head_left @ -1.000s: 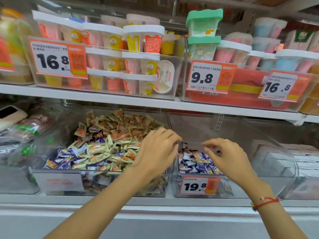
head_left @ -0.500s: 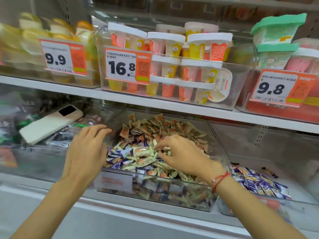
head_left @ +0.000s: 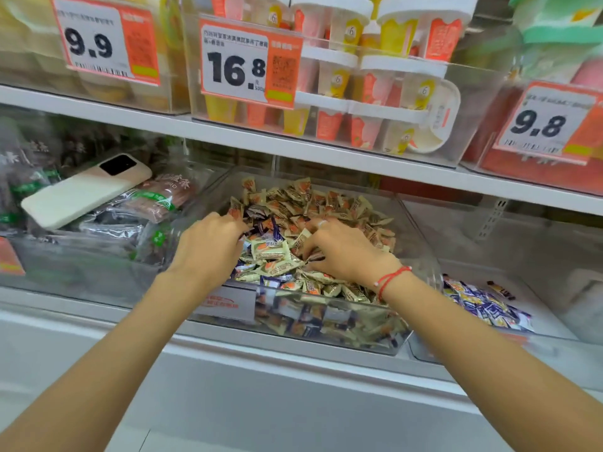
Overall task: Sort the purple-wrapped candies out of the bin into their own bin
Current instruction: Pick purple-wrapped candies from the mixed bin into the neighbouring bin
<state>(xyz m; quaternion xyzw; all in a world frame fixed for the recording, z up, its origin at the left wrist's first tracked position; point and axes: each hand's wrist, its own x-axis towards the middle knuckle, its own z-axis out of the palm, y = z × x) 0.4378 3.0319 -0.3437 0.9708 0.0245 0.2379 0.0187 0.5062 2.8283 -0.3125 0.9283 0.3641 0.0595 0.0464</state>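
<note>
Fingers (head_left: 233, 223) of the left hand (head_left: 208, 246) curled down into the heap of sweets, tips buried among the wrappers; cannot tell whether anything is pinched between them. Fingers (head_left: 305, 247) of the right hand (head_left: 342, 252) likewise bent into the pile, closing round cream wrappers near the middle, though no single sweet plainly gripped. Red string bracelet (head_left: 391, 278) on the right wrist.

Both hands inside the clear mixed bin (head_left: 326, 324) on the lower shelf. Filled mostly with cream-and-orange sweets (head_left: 270, 251), heaped toward the back. Scattered among them, purple-wrapped candies (head_left: 277, 234), showing between the two hands and along the front edge just below the left hand. More wrappers visible through the front wall, beside a blurred label (head_left: 225, 303).

To the right, a second clear bin (head_left: 554, 321), holding a low layer of purple candies (head_left: 486, 305) lying flat on its floor, well apart from the hands.

To the left, another clear container (head_left: 81, 275) with silvery and brown packets (head_left: 153, 200), and a cream phone (head_left: 85, 190) resting tilted on top of them.

On the upper shelf (head_left: 293, 148), clear bins of white-lidded cups (head_left: 385, 79) in yellow, pink and orange, stacked in rows, one lying on its side at the right end. Price tags on the fronts: 9.9 (head_left: 94, 40), 16.8 (head_left: 238, 66), 9.8 (head_left: 541, 125).
</note>
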